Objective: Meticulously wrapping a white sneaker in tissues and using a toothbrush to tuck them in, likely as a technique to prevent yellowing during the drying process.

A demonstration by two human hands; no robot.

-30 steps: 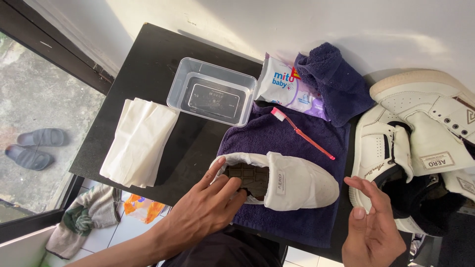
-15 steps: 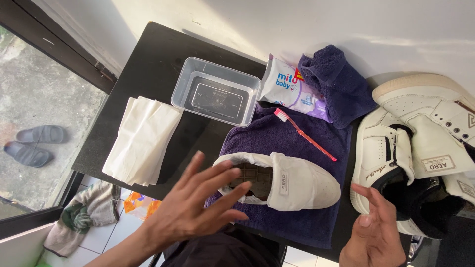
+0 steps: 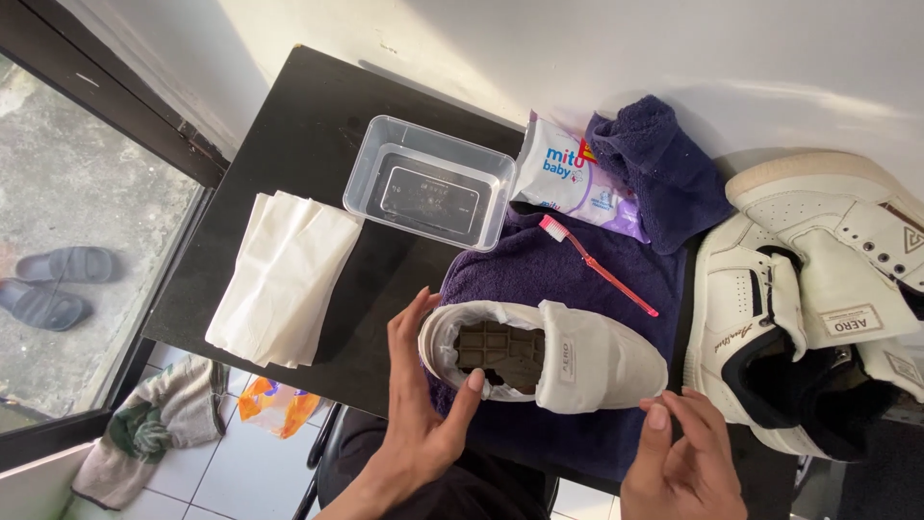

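A white slip-on shoe (image 3: 577,361) lies on its side on a dark purple towel (image 3: 568,279) spread over a black table (image 3: 298,116). My left hand (image 3: 423,414) cups the shoe's heel, thumb at the near side of the opening and fingers behind the heel. My right hand (image 3: 679,462) is at the toe end, fingertips touching the toe, holding nothing else. A red toothbrush (image 3: 597,265) rests on the towel just beyond the shoe.
A clear plastic tub with water (image 3: 428,193), a stack of white paper towels (image 3: 284,279), a pack of wet wipes (image 3: 573,178) and a folded dark blue cloth (image 3: 659,169) sit on the table. White high-top sneakers (image 3: 808,289) lie at the right.
My left hand lifted off the shoe's opening, spread above it, then came back down around the heel. My right hand moved left to the toe.
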